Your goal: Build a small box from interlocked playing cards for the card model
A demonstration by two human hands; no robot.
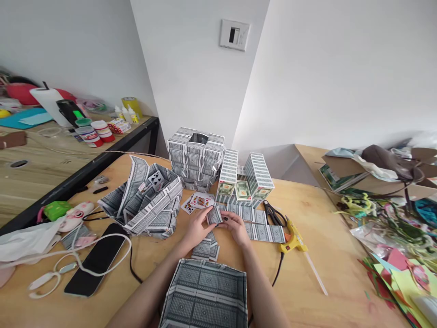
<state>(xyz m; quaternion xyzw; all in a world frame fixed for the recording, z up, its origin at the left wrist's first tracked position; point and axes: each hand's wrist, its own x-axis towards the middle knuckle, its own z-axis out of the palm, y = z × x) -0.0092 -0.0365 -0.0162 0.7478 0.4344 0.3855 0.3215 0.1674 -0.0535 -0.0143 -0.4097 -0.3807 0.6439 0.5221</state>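
My left hand point(195, 229) and my right hand point(236, 229) meet over the wooden table point(327, 255), both pinching one grey-backed playing card point(215, 215) folded between the fingertips. A small pile of the same cards point(205, 248) lies just below my hands. A flat row of joined cards point(259, 223) stretches to the right of them. Face-up cards point(200, 201) lie just beyond my left hand. A square card-built tray point(205, 294) sits at the near edge between my forearms.
Card-built boxes stand around: a collapsed one point(146, 200) at left, a tall one point(196, 157) behind, two blocks point(244, 177) at right. Black scissors point(274, 213) and a yellow glue gun point(292, 239) lie right of my hands. A black phone point(97, 262) with white cable lies left.
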